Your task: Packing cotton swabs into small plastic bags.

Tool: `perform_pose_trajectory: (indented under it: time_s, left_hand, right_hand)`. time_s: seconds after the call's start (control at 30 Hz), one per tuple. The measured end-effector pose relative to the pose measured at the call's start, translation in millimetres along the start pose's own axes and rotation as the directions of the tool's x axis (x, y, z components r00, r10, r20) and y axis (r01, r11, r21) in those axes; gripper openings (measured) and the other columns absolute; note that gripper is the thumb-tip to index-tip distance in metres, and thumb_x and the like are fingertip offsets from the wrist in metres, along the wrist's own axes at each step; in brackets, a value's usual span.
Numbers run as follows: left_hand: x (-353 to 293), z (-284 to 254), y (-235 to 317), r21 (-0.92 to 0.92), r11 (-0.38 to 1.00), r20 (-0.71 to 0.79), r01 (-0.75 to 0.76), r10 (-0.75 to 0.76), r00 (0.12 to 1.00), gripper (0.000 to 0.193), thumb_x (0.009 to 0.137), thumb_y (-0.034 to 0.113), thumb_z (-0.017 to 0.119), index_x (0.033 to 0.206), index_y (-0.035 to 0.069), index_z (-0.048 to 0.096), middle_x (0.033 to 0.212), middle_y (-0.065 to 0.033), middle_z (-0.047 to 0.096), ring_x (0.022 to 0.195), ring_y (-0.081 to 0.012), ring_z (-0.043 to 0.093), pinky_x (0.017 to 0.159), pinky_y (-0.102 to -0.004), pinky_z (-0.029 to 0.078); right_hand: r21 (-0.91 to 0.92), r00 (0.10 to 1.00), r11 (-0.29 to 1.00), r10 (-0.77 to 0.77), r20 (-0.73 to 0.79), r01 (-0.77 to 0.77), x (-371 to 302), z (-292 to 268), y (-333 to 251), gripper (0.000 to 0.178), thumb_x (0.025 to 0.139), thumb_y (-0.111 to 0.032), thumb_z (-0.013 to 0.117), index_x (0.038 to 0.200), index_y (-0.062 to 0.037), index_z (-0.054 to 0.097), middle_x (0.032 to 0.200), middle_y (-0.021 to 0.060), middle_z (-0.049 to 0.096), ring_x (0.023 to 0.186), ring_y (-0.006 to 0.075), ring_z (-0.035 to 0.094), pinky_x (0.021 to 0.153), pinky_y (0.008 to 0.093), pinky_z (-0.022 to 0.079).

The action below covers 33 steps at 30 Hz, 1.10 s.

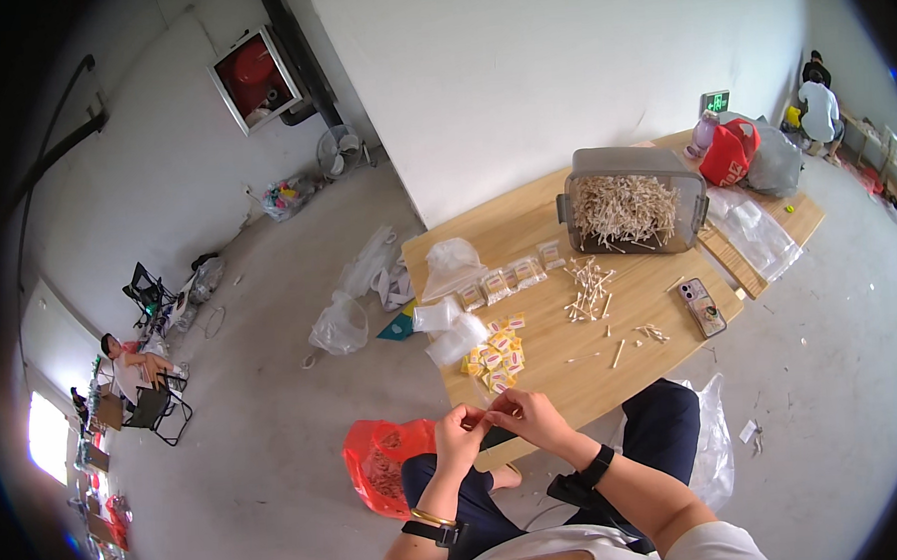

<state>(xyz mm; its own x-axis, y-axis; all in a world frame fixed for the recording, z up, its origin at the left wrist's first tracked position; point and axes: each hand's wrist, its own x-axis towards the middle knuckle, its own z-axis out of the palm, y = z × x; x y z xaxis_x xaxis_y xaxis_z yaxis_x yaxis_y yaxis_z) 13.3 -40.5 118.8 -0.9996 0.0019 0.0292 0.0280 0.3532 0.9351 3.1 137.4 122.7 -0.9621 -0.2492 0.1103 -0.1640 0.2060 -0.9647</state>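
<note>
Both hands meet at the table's near edge, fingertips pinched together. My left hand (459,440) is closed, and my right hand (531,420) is closed against it. Whatever lies between the fingers is too small to make out; a see-through edge may show there. Just beyond the fingertips lies a heap of small yellow and white cards (494,356). Clear plastic bags (458,338) are stacked left of the cards. Behind them runs a row of small filled packets (508,277). Loose cotton swabs (589,292) lie in a pile to the right, with a few scattered nearer me.
A grey see-through bin (635,244) full of cotton swabs lies tipped toward me on the wooden table (542,361). A phone (702,307) rests near the right edge. A red plastic bag (387,468) is on the floor at left. A person (137,369) sits far left.
</note>
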Motion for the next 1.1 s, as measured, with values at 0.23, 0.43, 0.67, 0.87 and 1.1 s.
perform_pose_trajectory:
  time_s: [0.23,0.43,0.67,0.87,1.1]
  left_hand:
    - [-16.5,-9.0,19.7,-0.185,0.978,0.181,0.093,-0.059,0.982,0.017,0.091,0.015,0.076,0.091,0.0,0.07,0.076,0.0005,0.069,0.067,-0.0057,0.06,0.061,-0.02,0.045]
    - [-31.3,-16.5,13.3,0.174,0.96,-0.021,-0.219,0.226,0.974,0.055,0.08,0.023,0.086,0.123,0.002,0.06,0.118,-0.0098,0.067,0.097,-0.0168,0.064,0.08,-0.03,0.05]
    - [-44.2,-4.6,59.6,0.461,0.593,0.286,-0.66,0.604,0.744,0.098,0.066,0.028,0.092,0.147,0.011,0.039,0.13,-0.014,0.057,0.119,-0.0348,0.057,0.103,-0.0496,0.042]
    - [-47.8,-6.0,55.6,0.411,0.707,0.261,-0.575,0.513,0.818,0.077,0.063,0.025,0.094,0.126,0.008,0.054,0.101,-0.0092,0.053,0.091,-0.0267,0.056,0.081,-0.0404,0.049]
    - [-52.0,-16.1,48.0,0.361,0.742,0.272,-0.564,0.495,0.825,0.071,0.063,0.026,0.095,0.119,0.008,0.057,0.104,-0.0088,0.053,0.093,-0.0267,0.056,0.081,-0.0389,0.05]
  right_hand:
    - [0.05,0.996,0.999,-0.007,0.089,0.003,-16.6,-18.3,-14.8,0.018,0.095,-0.017,0.069,0.1,0.0002,0.071,0.085,0.0086,0.075,0.076,0.0146,0.07,0.073,0.0296,0.056]
    - [-0.186,0.997,0.982,-0.043,-0.067,0.03,-21.6,-31.5,-17.4,0.014,0.091,-0.015,0.068,0.094,-0.001,0.071,0.08,0.0111,0.073,0.074,0.0213,0.072,0.072,0.0326,0.056]
    - [0.083,0.969,0.996,0.012,0.247,-0.034,-32.2,-34.1,-21.6,0.015,0.094,-0.014,0.067,0.095,-0.0002,0.071,0.082,0.0057,0.072,0.076,0.0127,0.065,0.072,0.0287,0.052]
    - [-0.037,0.974,0.999,0.024,0.224,-0.016,-38.7,-33.5,-20.3,0.015,0.095,-0.016,0.069,0.097,-0.0009,0.07,0.082,0.0027,0.071,0.073,0.0094,0.061,0.068,0.0273,0.05]
    - [-0.008,0.967,0.998,0.064,0.248,-0.064,-40.5,-25.3,-14.7,0.017,0.094,-0.017,0.07,0.096,-0.0004,0.07,0.081,0.003,0.071,0.074,0.0092,0.064,0.067,0.0266,0.05]
